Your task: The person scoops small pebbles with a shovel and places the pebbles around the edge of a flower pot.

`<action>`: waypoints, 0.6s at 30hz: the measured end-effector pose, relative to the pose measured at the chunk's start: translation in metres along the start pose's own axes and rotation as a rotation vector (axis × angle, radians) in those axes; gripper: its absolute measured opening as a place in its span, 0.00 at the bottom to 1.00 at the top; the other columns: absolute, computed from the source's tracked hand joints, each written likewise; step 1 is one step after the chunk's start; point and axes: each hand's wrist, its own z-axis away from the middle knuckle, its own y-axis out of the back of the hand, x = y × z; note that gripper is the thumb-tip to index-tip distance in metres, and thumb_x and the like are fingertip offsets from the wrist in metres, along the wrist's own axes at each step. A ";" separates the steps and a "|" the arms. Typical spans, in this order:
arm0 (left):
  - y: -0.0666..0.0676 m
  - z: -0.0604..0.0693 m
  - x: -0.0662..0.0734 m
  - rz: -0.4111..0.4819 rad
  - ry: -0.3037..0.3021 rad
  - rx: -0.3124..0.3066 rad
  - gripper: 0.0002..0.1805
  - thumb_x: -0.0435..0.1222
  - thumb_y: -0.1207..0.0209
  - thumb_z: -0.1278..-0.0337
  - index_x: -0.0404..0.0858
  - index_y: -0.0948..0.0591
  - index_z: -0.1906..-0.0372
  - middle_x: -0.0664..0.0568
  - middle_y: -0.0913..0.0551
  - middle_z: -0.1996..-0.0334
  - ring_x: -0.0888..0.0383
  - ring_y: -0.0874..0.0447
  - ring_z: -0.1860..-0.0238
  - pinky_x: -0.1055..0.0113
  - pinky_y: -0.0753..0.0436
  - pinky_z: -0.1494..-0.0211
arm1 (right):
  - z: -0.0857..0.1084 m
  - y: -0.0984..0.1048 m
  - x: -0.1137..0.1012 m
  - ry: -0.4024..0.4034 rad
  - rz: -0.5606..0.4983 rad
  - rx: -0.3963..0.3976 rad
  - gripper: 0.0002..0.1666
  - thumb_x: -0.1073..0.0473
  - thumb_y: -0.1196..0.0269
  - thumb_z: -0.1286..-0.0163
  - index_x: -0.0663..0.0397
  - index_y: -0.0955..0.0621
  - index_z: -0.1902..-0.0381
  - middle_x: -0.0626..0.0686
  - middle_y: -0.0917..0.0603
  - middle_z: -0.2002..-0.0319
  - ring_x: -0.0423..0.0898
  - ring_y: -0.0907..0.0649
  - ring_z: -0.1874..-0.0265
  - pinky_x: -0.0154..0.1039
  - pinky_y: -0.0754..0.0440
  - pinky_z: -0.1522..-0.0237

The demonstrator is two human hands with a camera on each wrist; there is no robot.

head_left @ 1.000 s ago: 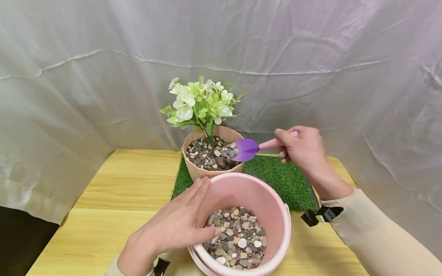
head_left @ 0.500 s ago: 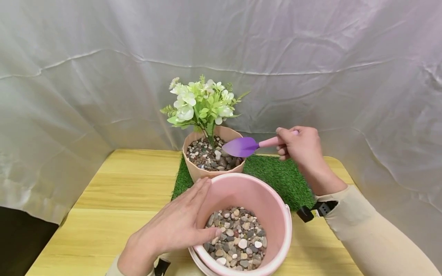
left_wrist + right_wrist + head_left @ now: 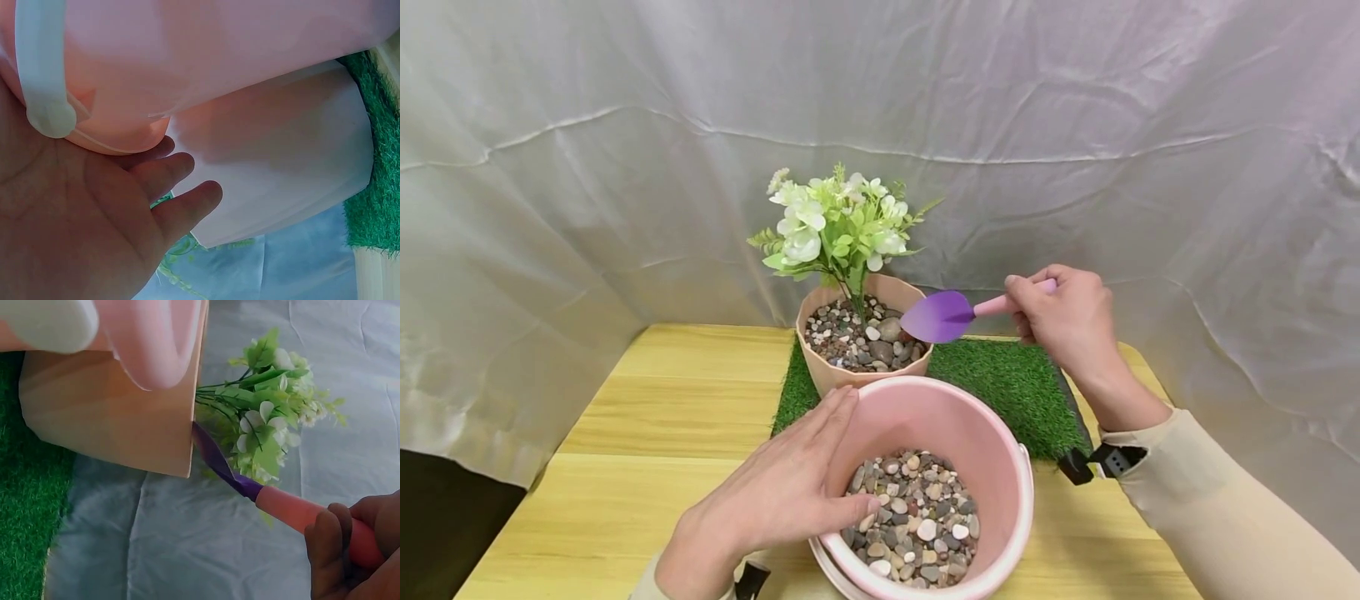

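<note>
Jutting leftward from right grip (image 3: 1063, 315): trowel (image 3: 938, 317)

Head cam is looking forward-down, wide, over the pink bucket (image 3: 940, 421). Left wrist cam is facing it close-up, rolled sideways. Right one is viewing the flowerpot (image 3: 119, 419) side-on, rolled oppositely. Both wrists are sharing bucket and flowerpot.
</note>
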 end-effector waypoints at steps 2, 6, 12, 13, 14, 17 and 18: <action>0.000 0.000 0.000 0.001 0.002 -0.001 0.63 0.70 0.41 0.40 0.41 0.54 0.13 0.51 0.59 0.13 0.51 0.57 0.14 0.46 0.43 0.15 | 0.003 0.001 -0.001 0.019 0.032 0.013 0.19 0.45 0.35 0.27 0.57 0.14 0.63 0.49 0.13 0.82 0.44 0.13 0.85 0.41 0.10 0.77; -0.001 0.000 -0.001 0.003 0.002 -0.001 0.63 0.71 0.41 0.40 0.41 0.54 0.13 0.51 0.59 0.13 0.50 0.56 0.14 0.46 0.43 0.15 | 0.010 0.006 -0.003 0.014 -0.007 0.028 0.20 0.45 0.34 0.28 0.58 0.13 0.62 0.49 0.12 0.82 0.43 0.14 0.85 0.39 0.12 0.79; -0.002 0.000 -0.001 0.003 0.001 0.005 0.63 0.70 0.40 0.40 0.41 0.54 0.13 0.51 0.59 0.13 0.49 0.56 0.14 0.46 0.43 0.15 | 0.032 0.019 -0.011 0.012 0.004 0.044 0.20 0.43 0.34 0.28 0.55 0.13 0.65 0.46 0.14 0.84 0.44 0.18 0.87 0.36 0.18 0.80; -0.002 0.000 -0.001 0.001 0.001 0.006 0.62 0.70 0.40 0.40 0.41 0.54 0.13 0.51 0.59 0.13 0.49 0.56 0.14 0.46 0.43 0.15 | 0.037 0.022 -0.013 0.014 0.020 0.037 0.20 0.43 0.35 0.27 0.54 0.14 0.65 0.44 0.12 0.82 0.45 0.18 0.87 0.36 0.19 0.81; -0.002 0.000 0.000 -0.003 0.000 0.007 0.62 0.70 0.40 0.40 0.41 0.54 0.13 0.51 0.59 0.13 0.49 0.56 0.14 0.46 0.43 0.15 | 0.043 0.024 -0.015 0.022 0.042 0.033 0.19 0.43 0.36 0.27 0.53 0.14 0.66 0.43 0.11 0.81 0.45 0.19 0.87 0.36 0.22 0.81; -0.001 0.000 0.000 -0.019 -0.004 0.008 0.62 0.69 0.40 0.39 0.40 0.54 0.13 0.50 0.59 0.13 0.49 0.57 0.14 0.48 0.44 0.14 | 0.060 0.030 -0.021 0.065 0.105 0.022 0.19 0.44 0.38 0.24 0.49 0.15 0.69 0.37 0.08 0.74 0.43 0.25 0.87 0.37 0.27 0.81; -0.001 0.000 0.000 -0.022 -0.006 0.009 0.62 0.68 0.40 0.39 0.40 0.54 0.14 0.50 0.59 0.13 0.49 0.57 0.14 0.48 0.45 0.14 | 0.066 0.030 -0.023 0.085 0.114 0.010 0.18 0.44 0.38 0.24 0.48 0.16 0.70 0.35 0.08 0.72 0.43 0.27 0.88 0.37 0.29 0.83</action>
